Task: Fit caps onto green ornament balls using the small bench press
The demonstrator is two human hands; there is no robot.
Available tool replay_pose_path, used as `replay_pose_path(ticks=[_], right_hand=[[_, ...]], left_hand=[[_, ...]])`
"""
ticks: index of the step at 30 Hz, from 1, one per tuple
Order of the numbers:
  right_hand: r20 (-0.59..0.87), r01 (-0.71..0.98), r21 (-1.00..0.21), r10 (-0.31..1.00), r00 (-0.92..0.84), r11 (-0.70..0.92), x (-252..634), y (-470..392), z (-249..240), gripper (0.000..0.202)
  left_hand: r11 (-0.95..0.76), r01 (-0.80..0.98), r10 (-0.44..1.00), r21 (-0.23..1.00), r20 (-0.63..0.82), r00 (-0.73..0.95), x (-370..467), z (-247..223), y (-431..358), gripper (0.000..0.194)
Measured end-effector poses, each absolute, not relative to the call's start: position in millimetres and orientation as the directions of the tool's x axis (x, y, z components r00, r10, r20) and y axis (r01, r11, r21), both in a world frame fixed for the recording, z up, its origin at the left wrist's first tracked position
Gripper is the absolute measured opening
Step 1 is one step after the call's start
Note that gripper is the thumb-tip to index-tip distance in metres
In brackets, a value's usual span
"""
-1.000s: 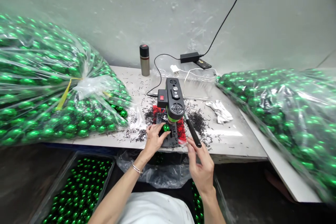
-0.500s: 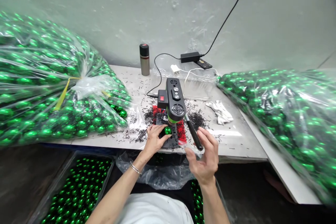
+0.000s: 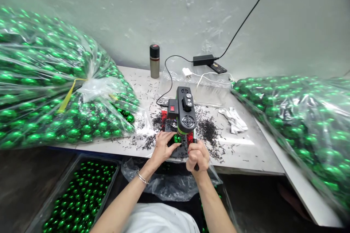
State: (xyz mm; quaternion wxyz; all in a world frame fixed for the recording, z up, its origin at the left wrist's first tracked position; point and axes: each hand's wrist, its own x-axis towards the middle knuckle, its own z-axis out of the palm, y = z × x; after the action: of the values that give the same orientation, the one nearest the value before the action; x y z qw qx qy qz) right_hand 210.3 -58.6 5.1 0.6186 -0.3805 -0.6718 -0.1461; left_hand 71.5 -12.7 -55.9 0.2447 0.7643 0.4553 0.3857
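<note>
We pinch the green ball [image 3: 177, 138] at our nearer left hand's [image 3: 162, 148] two o'clock; our right hand [image 3: 198, 154] grips the black handle [image 3: 196, 167].

Shiny green balls [image 3: 177, 138], red switch [image 3: 172, 108]

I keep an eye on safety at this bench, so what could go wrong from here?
The left hand has its fingertips at a shiny green ball beneath the black machine head, while the right hand grips the black lever handle: a finger might get pinched. The smooth ball might slip from that light-looking hold. Loose black bits strewn beside the machine could get under the ball.
</note>
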Motion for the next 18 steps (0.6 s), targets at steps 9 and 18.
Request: replay_pose_path(ticks=[9,18], right_hand=[[0.941,0.729,-0.267,0.335,0.054,0.631,212.1,-56.2,-23.4,0.031],[0.911,0.682,-0.342,0.405,0.072,0.647,207.8,-65.1,21.3,0.029]], left_hand=[[-0.464,0.51,0.886,0.724,0.369,0.281,72.0,-55.2,-14.0,0.033],[-0.464,0.487,0.886,0.74,0.384,0.259,74.8,-56.6,-9.1,0.031]])
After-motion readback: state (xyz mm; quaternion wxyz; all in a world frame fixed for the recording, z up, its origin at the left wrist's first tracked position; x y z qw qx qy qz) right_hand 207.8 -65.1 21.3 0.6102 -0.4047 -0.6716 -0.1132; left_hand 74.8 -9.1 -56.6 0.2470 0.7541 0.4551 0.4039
